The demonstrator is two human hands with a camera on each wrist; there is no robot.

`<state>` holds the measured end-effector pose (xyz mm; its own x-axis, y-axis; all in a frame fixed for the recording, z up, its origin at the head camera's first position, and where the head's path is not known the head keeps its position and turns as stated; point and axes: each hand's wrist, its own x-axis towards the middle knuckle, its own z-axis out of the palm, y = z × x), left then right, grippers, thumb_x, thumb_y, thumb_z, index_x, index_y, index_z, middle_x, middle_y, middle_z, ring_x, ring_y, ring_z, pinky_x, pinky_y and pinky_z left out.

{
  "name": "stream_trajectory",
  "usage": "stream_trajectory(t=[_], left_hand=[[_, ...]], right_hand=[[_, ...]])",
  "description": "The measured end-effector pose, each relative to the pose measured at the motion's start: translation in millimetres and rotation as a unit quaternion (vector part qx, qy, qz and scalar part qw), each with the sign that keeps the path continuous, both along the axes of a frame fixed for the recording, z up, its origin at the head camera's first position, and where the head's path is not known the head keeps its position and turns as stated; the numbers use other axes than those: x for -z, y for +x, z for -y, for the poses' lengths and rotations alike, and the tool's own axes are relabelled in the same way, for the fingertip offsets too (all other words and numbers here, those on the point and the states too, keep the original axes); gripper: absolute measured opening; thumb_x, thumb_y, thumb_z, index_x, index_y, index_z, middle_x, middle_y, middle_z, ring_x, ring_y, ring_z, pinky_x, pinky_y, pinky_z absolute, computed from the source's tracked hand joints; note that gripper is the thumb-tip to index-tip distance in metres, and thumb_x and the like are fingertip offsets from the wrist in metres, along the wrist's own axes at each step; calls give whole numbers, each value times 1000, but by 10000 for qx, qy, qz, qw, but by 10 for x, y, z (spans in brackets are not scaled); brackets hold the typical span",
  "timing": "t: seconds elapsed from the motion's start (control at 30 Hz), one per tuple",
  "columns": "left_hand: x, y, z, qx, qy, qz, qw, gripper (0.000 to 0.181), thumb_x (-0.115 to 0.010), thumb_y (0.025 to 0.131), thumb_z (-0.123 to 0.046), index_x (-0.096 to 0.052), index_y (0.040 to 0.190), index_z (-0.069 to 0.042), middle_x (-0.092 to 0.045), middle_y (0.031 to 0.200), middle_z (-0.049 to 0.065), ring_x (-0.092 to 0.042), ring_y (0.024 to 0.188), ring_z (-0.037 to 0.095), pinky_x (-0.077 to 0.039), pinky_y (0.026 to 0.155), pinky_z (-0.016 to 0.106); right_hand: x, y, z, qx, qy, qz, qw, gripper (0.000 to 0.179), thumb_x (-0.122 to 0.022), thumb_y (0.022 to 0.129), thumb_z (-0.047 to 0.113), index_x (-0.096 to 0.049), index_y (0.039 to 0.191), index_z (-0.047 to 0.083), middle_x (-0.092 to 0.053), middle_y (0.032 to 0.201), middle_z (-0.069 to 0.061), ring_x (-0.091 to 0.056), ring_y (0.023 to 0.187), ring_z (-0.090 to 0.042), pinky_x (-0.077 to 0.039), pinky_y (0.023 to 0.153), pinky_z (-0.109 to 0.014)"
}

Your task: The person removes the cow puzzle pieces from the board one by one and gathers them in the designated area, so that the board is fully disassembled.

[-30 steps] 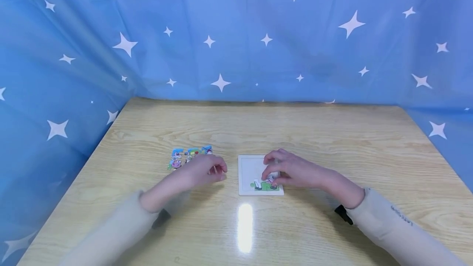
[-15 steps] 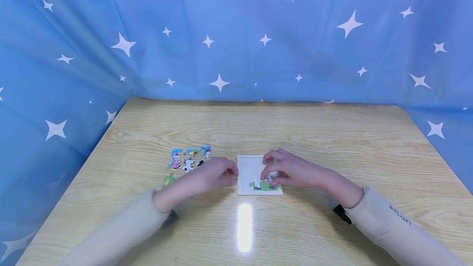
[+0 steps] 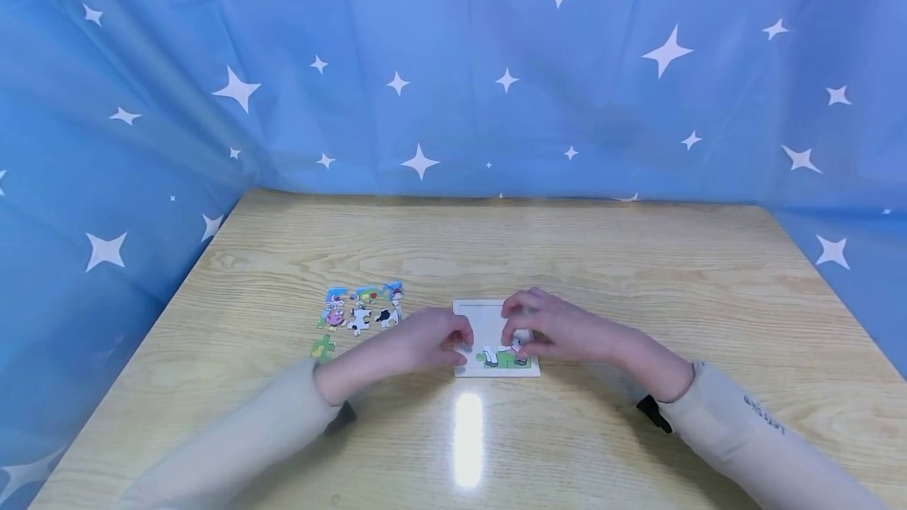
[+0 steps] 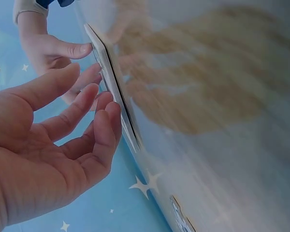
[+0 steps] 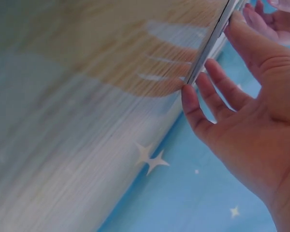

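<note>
A white puzzle tray (image 3: 487, 313) lies on the table, with joined pieces (image 3: 506, 357) showing green grass and animal legs in its lower right part. My right hand (image 3: 563, 327) rests on the tray's right side, fingers spread; the right wrist view has its fingertips (image 5: 189, 92) right at the tray's edge. My left hand (image 3: 423, 341) is over the left edge of the tray. In the left wrist view its fingers (image 4: 104, 140) are loosely bent, thumb apart, and nothing shows between them. My right palm hides part of the pieces.
Several loose puzzle pieces (image 3: 360, 319) with cow and farm pictures lie left of the tray; a green piece (image 3: 323, 348) sits nearest my left forearm. A blue star-patterned cloth (image 3: 453, 85) hangs behind the wooden table (image 3: 623, 250).
My left hand has moved right, from beside the loose pieces to over the tray's left edge, uncovering more of those pieces. The right hand stays in place on the tray.
</note>
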<state>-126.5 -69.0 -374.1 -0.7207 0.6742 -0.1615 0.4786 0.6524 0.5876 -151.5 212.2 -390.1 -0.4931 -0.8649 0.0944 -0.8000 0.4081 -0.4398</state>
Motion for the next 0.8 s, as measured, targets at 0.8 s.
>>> stream_trajectory(t=[0.8], left_hand=[[20, -21, -199, -110, -366, 198, 9991, 23, -86, 94, -7, -77, 115, -5, -60, 98, 1, -51, 90, 18, -46, 83, 31]], right_hand=[[16, 13, -2, 47, 71, 9, 10000, 20, -85, 98, 10, -67, 105, 10, -63, 134, -15, -57, 117, -31, -57, 87, -32]])
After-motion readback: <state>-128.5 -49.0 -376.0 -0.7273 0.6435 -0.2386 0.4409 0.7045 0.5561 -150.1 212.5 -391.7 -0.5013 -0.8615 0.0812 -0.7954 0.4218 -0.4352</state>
